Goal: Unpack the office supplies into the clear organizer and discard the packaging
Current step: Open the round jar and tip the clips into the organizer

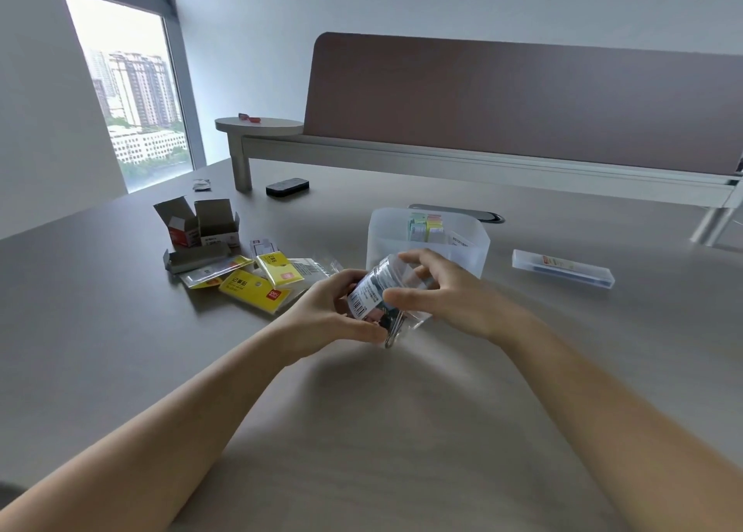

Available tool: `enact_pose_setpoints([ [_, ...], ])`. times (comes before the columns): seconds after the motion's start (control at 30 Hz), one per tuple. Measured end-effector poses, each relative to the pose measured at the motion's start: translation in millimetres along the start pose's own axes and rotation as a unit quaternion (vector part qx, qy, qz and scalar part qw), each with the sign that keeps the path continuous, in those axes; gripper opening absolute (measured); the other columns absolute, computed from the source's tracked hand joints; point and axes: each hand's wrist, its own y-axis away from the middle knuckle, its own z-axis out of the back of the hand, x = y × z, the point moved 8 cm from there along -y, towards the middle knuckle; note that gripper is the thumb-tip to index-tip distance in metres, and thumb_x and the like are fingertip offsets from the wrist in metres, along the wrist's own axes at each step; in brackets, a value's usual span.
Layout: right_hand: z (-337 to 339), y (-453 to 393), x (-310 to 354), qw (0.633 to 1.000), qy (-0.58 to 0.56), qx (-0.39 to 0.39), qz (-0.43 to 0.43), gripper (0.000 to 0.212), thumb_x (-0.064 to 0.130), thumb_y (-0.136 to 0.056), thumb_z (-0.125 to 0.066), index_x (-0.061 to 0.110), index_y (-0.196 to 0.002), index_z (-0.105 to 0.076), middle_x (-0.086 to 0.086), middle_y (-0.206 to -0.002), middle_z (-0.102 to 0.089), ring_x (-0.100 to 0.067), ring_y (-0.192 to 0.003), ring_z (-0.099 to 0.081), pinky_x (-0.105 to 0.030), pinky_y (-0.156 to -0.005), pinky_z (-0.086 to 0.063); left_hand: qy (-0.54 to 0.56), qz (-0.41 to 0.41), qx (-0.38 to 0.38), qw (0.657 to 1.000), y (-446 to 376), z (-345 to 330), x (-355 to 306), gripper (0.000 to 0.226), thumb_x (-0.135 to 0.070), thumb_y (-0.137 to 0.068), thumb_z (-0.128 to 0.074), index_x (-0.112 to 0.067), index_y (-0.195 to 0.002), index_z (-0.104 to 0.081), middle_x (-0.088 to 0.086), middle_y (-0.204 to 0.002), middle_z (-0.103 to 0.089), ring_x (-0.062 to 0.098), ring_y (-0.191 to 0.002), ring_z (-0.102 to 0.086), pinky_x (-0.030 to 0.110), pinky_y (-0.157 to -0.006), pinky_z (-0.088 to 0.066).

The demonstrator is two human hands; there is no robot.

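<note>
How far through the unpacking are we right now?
Partly done. The clear organizer already holds colourful sticky-note pads; opened cardboard boxes and yellow wrappers lie undiscarded. Left hand and right hand grip a clear plastic jar. A long clear case waits.

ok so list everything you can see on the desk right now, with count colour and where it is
clear jar: 1, transparent with barcode label, tilted between both hands, near centre
clear organizer: 1, frosted, behind the jar, colourful sticky notes inside
long case: 1, clear, right of the organizer
yellow packets: several, yellow and clear, piled left of the jar
opened boxes: about three, grey, red and white, behind the packets
black object: 1, far left-centre
desk: 1, grey-brown
hands: left hand and right hand, both gripping the jar
</note>
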Motion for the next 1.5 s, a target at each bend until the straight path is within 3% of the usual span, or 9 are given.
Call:
enact_pose_setpoints([
  [0.1,-2,-1,4,1.000,-0.023,0.006,0.019,0.057,0.027,-0.077,-0.067,0.032,-0.127,-0.039,0.019,-0.097,-0.043,-0.002,-0.088,-0.050,-0.015,-0.074,-0.043,-0.016,-0.005,-0.011,1.000,1,6,2,0.066,-0.013,-0.037,-0.080,-0.021,-0.097,-0.054,0.003,-0.092,-0.061,0.006,-0.077,-0.064,0.021,-0.068,-0.055],
  [0.27,7,2,-6,0.997,-0.068,-0.022,0.012,0.068,0.033,-0.057,-0.067,0.038,-0.118,-0.039,0.008,-0.113,-0.041,-0.014,-0.101,-0.052,-0.025,-0.081,-0.047,-0.012,0.000,-0.049,0.999,2,22,10,0.074,-0.024,-0.029,-0.079,-0.022,-0.098,-0.050,0.007,-0.100,-0.059,0.014,-0.087,-0.061,0.029,-0.079,-0.054],
  [0.5,6,19,-45,0.989,0.133,0.004,-0.067,0.077,0.027,-0.070,-0.074,0.023,-0.135,-0.033,0.001,-0.128,-0.047,-0.012,-0.118,-0.045,-0.019,-0.093,-0.034,-0.004,-0.019,-0.091,0.996,3,31,11,0.073,-0.026,-0.028,-0.078,-0.024,-0.096,-0.052,0.000,-0.092,-0.061,-0.004,-0.071,-0.061,0.011,-0.065,-0.050],
  [0.73,-1,21,-41,0.982,0.183,0.007,-0.051,0.069,0.035,-0.074,-0.069,0.020,-0.134,-0.038,0.001,-0.140,-0.041,-0.014,-0.130,-0.035,-0.023,-0.103,-0.028,-0.014,-0.013,-0.081,0.996,5,22,9,0.071,-0.028,-0.031,-0.078,-0.026,-0.097,-0.052,0.003,-0.099,-0.061,0.016,-0.090,-0.061,0.034,-0.084,-0.051],
  [0.8,2,19,-35,0.987,0.157,-0.023,-0.028,0.063,0.033,-0.076,-0.068,0.018,-0.131,-0.042,0.000,-0.136,-0.044,-0.013,-0.126,-0.039,-0.026,-0.105,-0.031,-0.001,-0.014,-0.083,0.996,5,23,8,0.071,-0.026,-0.030,-0.078,-0.025,-0.097,-0.053,0.002,-0.096,-0.062,0.013,-0.085,-0.062,0.031,-0.080,-0.053],
  [0.93,23,14,-19,0.995,-0.016,-0.100,-0.007,0.040,0.023,-0.083,-0.061,0.013,-0.121,-0.052,0.004,-0.107,-0.058,-0.013,-0.100,-0.056,-0.023,-0.087,-0.045,0.061,-0.020,-0.073,0.995,0,21,-3,0.075,-0.019,-0.031,-0.078,-0.019,-0.102,-0.055,0.004,-0.093,-0.063,0.011,-0.079,-0.063,0.023,-0.070,-0.054],
  [1.17,39,-11,12,0.948,-0.317,0.004,-0.027,0.034,0.023,-0.090,-0.043,0.008,-0.120,-0.047,-0.011,-0.102,-0.061,-0.028,-0.074,-0.063,-0.030,-0.068,-0.057,0.121,-0.046,-0.018,0.992,-28,9,-57,0.048,0.002,-0.056,-0.062,-0.015,-0.101,-0.057,0.001,-0.084,-0.066,0.008,-0.072,-0.067,0.018,-0.062,-0.054],
  [1.4,92,-39,10,0.932,-0.361,-0.018,-0.018,0.027,0.023,-0.093,-0.040,0.011,-0.113,-0.054,-0.011,-0.101,-0.061,-0.026,-0.074,-0.067,-0.028,-0.064,-0.058,0.030,-0.010,0.019,0.999,-88,5,-95,0.040,0.003,-0.077,-0.061,-0.019,-0.110,-0.052,0.002,-0.084,-0.059,0.009,-0.070,-0.057,0.017,-0.057,-0.043],
  [1.5,115,-52,-7,0.940,-0.333,-0.074,-0.020,0.023,0.021,-0.093,-0.037,0.015,-0.100,-0.058,-0.012,-0.101,-0.061,-0.027,-0.078,-0.064,-0.027,-0.067,-0.056,0.055,0.029,0.024,0.998,-115,-3,-100,0.038,-0.022,-0.079,-0.059,-0.015,-0.116,-0.050,0.008,-0.089,-0.060,0.017,-0.073,-0.059,0.016,-0.058,-0.049],
])
